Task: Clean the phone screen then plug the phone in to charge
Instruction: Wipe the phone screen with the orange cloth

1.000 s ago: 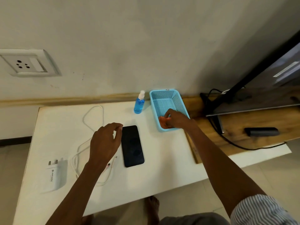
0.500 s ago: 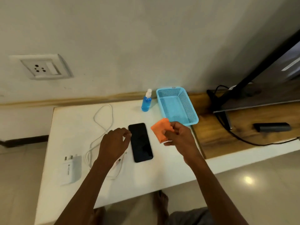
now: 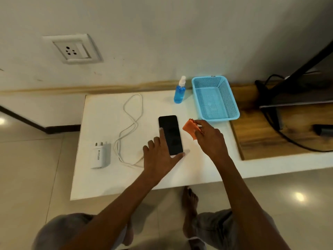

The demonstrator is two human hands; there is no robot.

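left hand [image 3: 161,156] – fingers straight, pressing phone [image 3: 170,134] to counter [image 3: 100,179] | right hand [image 3: 209,137] – pinching orange cloth [image 3: 189,128] just right of phone

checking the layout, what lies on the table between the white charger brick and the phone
The head view shows the looped white cable between the charger brick and the phone; the left hand also rests there, fingers on the phone.

- A home, likely a living room; glossy tiled floor [image 3: 27,177] and plain painted wall [image 3: 180,33] with dark skirting
- A wall socket [image 3: 73,49] set low by the white bench [image 3: 100,177]
- A TV [image 3: 306,83] with trailing cables on a wooden top [image 3: 261,138]; a bare foot [image 3: 190,201] on the tiles
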